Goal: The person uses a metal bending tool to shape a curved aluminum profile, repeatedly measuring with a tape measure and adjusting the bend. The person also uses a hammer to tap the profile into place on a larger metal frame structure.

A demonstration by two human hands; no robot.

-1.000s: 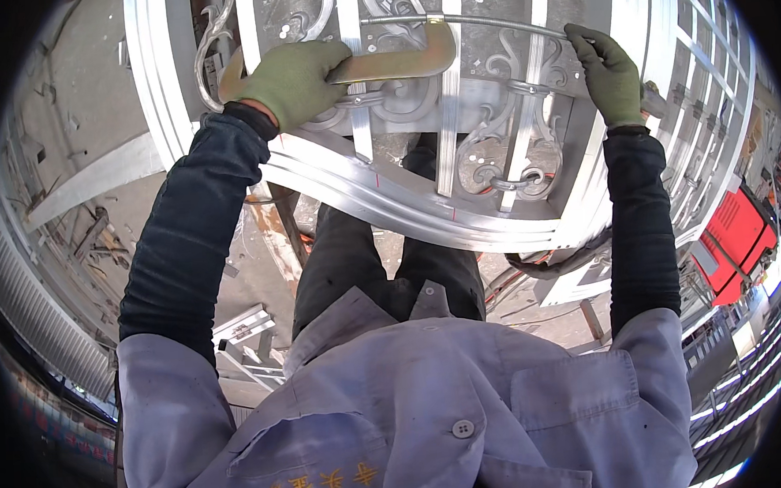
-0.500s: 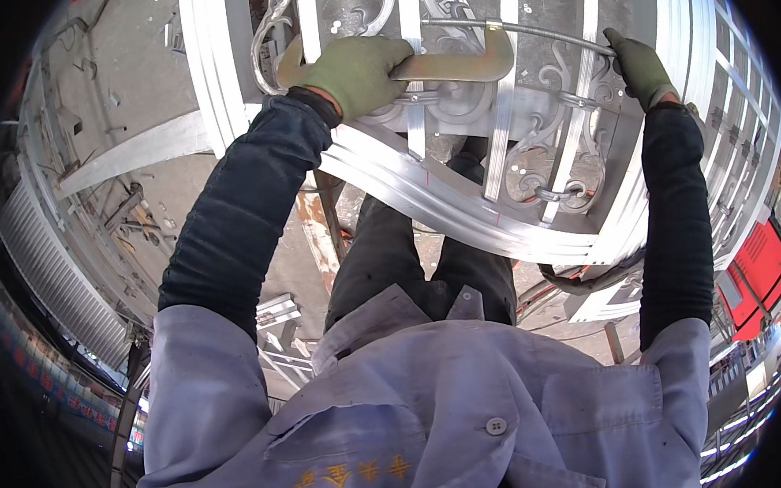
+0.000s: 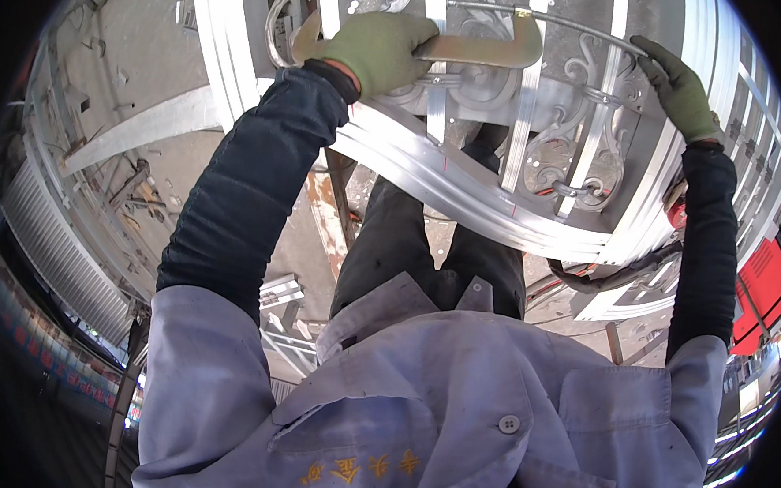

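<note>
A brass-coloured G-clamp (image 3: 484, 52) with a long threaded screw lies across the upright bars of a silver metal gate panel. My left hand (image 3: 379, 54), in a green glove, is wrapped round the clamp's curved frame. Far to its right, my right hand (image 3: 678, 89), gloved alike, has its fingers closed at the outer end of the screw; the grip is partly hidden. The gate panel's curved lower rail (image 3: 458, 192) runs just below the clamp, with small red marks on it. Grey scrollwork (image 3: 594, 167) sits between the bars.
Below the panel are my legs (image 3: 386, 244). A rusty, paint-worn bar (image 3: 325, 214) stands beside them. At the right are a black hose or cable (image 3: 600, 279) and a red machine (image 3: 761, 291). Metal offcuts (image 3: 280, 289) and tools lie on the floor at left.
The whole view has shifted slightly, with panel and clamp now farther right and up. My right hand has turned at the screw's end, its fingers more stretched along it. My left hand keeps its grip.
</note>
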